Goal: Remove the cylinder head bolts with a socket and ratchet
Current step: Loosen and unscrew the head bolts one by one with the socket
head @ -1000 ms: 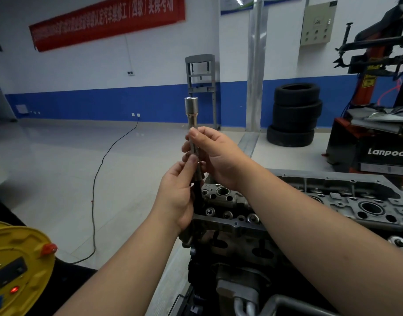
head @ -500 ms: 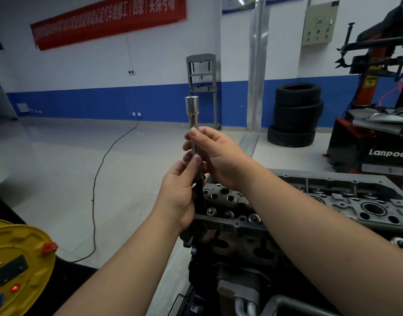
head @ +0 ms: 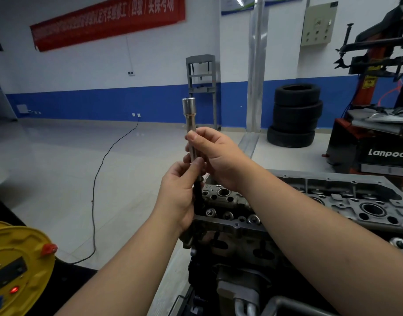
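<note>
Hands: we are gripping the socket (head: 188, 115) upright with the right hand (head: 215, 156), left hand (head: 181, 190) pinching the dark bolt (head: 198, 192) below | Place: above the engine (head: 332, 201) | Handling: steel, rigid, probably oily, so we are holding mid-shaft.

Two hands (head: 196, 176), one socket (head: 189, 115), three tires (head: 295, 115)

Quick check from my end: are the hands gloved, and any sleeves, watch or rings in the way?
No gloves: the left hand and the right hand are bare. Both forearms are uncovered as far as the frame shows, with no sleeve edge, watch, band or ring visible.
</note>
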Motion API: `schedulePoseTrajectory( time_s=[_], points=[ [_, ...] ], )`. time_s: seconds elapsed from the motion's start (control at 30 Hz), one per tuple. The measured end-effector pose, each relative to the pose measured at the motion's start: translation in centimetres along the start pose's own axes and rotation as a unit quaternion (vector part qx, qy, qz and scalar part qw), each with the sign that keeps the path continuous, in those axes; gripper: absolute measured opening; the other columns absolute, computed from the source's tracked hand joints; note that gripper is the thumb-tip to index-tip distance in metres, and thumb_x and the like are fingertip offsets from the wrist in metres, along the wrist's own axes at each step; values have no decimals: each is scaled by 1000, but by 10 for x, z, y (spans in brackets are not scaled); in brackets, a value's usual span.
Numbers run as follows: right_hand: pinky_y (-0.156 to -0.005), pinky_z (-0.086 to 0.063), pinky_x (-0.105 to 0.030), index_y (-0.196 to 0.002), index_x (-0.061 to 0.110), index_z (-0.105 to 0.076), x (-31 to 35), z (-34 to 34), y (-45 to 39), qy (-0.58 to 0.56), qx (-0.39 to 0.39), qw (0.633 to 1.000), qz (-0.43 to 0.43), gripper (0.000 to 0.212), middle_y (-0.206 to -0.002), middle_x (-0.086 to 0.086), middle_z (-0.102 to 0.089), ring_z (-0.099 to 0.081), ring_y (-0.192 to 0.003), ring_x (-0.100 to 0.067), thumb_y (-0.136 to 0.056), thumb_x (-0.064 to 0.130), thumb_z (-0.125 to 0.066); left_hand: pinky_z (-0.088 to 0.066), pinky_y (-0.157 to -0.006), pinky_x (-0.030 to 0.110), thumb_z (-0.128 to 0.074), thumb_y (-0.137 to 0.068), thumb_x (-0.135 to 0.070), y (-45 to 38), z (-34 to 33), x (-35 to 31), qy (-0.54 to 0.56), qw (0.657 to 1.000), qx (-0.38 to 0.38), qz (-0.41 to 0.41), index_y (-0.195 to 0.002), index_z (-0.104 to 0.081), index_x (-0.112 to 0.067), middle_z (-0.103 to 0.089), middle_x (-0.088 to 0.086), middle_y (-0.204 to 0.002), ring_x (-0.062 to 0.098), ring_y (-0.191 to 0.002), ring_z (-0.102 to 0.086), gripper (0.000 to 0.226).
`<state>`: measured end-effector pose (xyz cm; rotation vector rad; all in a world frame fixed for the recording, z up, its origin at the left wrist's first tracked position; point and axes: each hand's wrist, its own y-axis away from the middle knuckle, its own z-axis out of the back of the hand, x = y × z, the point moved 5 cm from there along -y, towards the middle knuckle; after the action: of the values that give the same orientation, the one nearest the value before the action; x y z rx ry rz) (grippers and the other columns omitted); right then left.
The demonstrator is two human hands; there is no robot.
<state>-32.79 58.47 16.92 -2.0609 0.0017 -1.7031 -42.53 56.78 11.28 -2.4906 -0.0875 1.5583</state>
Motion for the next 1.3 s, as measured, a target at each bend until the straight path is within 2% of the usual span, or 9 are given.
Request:
schedulePoseTrajectory(
  time_s=[0.1,0.17,0.27,0.5,0.67,0.73,0.97,1.13,1.3],
  points=[
    [-68,-57,-27,-99,13,-70,1,2,0,7,1,1000,0,22,-81,1,-71,-69,-77,-16,-91,33,-67,-53,-60,25,-74,-73,-43,-1,1,0,-2,1000,5,3,-87,-63,-15,-68,-2,-71,8,-61,-61,33],
    [-71,-58,-31,-104,13,-70,1,1,1,16,7,1000,-7,24,-86,-1,-74,-69,-78,-16,-96,34,-61,-50,-73,30,-61,-86,-55,-2,0,1,-18,999,36,11,-97,-74,-20,-73,-1,-87,7,-71,-65,39],
    [-63,-56,-29,-107,15,-69,0,-1,1,7,14,1000,-19,25,-88,-1,-74,-69,-75,-14,-101,35,-54,-49,-79,30,-44,-103,-50,0,-1,2,-27,997,72,14,-102,-81,-29,-77,1,-104,7,-86,-71,43],
    [-73,-53,-32,-96,15,-68,0,2,1,26,-3,1000,-6,23,-78,4,-69,-69,-77,-16,-92,37,-65,-49,-72,29,-70,-78,-41,-1,3,1,-19,1000,0,-1,-94,-68,-17,-68,-2,-76,8,-70,-62,29],
    [-71,-54,-32,-107,12,-67,0,-1,2,19,4,1000,-18,27,-84,0,-73,-68,-76,-15,-101,36,-55,-47,-79,31,-45,-105,-45,0,0,1,-15,998,58,22,-99,-81,-28,-76,2,-102,10,-85,-69,40],
    [-68,-53,-30,-111,13,-66,1,-3,2,14,13,999,-26,30,-86,-1,-73,-68,-77,-15,-103,38,-51,-48,-81,32,-49,-103,-42,0,0,1,-14,998,57,17,-99,-80,-25,-75,3,-100,10,-87,-70,36],
    [-69,-55,-29,-98,12,-65,2,1,1,7,-7,1000,3,15,-80,0,-70,-67,-74,-15,-98,27,-60,-52,-60,22,-75,-75,-35,-1,2,0,-8,1000,4,-4,-76,-73,-24,-66,-2,-71,8,-62,-59,11],
    [-64,-49,-33,-108,12,-63,2,-3,1,8,12,1000,-15,26,-84,-2,-71,-64,-72,-16,-104,34,-50,-49,-77,28,-42,-107,-42,0,-2,1,-40,997,68,1,-96,-81,-31,-76,0,-99,6,-83,-69,42],
    [-57,-49,-22,-100,15,-63,1,-2,2,0,9,1000,-11,28,-79,3,-67,-66,-73,-13,-89,42,-63,-52,-70,25,-59,-97,-35,2,-2,0,-30,999,29,-11,-101,-71,-19,-71,-4,-78,5,-72,-67,20]
  ],
)
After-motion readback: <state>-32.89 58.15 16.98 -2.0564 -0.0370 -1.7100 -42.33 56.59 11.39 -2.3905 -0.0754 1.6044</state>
